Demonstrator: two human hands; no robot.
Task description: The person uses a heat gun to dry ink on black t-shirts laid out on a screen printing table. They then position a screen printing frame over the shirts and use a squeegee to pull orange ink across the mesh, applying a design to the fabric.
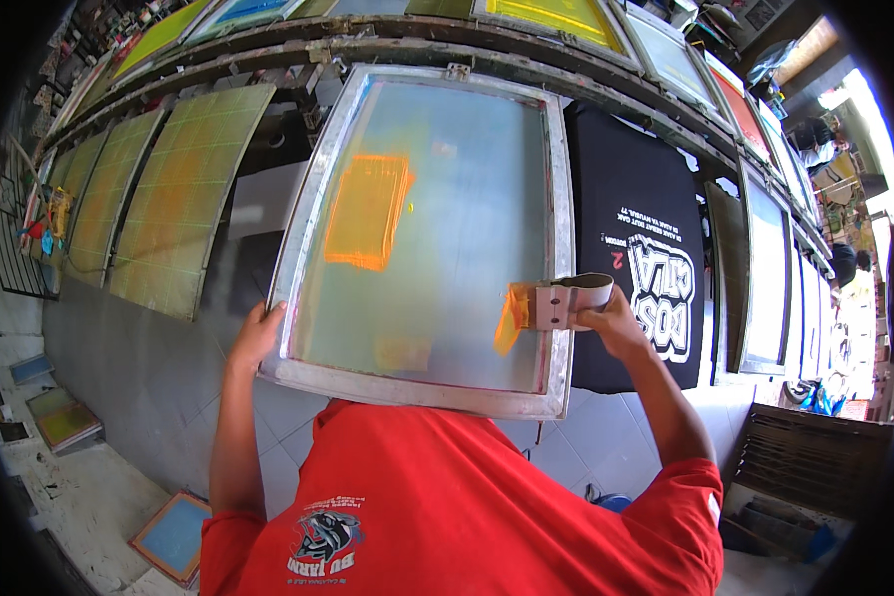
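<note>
A silk-screen printing frame point(437, 395) with a pale grey-blue mesh lies in front of me. Bright orange ink point(368, 214) forms a rectangular patch on the mesh's upper left part. My left hand point(256, 338) is closed around the frame's left edge, close to the near corner. In my right hand point(614, 326) is a small squeegee point(558, 306), tilted over the frame's right side. Wet orange ink point(510, 316) covers its blade end, which is at the mesh. What lies under the screen is hidden.
A black T-shirt point(636, 179) with white print lies on the board to the right. Yellowish print boards point(184, 199) stand in a row on the left. More screens, one yellow point(556, 22), line the rack beyond. A slatted rack point(810, 457) stands at the lower right.
</note>
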